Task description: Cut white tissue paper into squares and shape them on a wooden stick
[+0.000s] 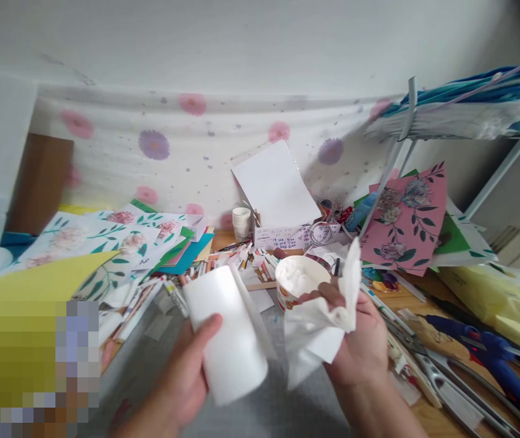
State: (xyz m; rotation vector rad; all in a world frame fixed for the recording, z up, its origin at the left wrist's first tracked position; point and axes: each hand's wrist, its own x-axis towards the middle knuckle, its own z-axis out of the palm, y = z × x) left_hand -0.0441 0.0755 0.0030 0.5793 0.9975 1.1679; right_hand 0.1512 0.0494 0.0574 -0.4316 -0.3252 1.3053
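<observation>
Left hand [182, 377] grips paper roll [226, 340], right hand [365, 347] tissue [319, 334], amid clutter [251, 258].

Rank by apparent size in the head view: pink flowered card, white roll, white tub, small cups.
1. pink flowered card and white roll, about alike; the roll is nearer.
2. white tub.
3. small cups.

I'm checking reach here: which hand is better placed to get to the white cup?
Probably the right hand: it holds the tissue right beside the cup, while the left hand is lower, gripping the roll.
</observation>
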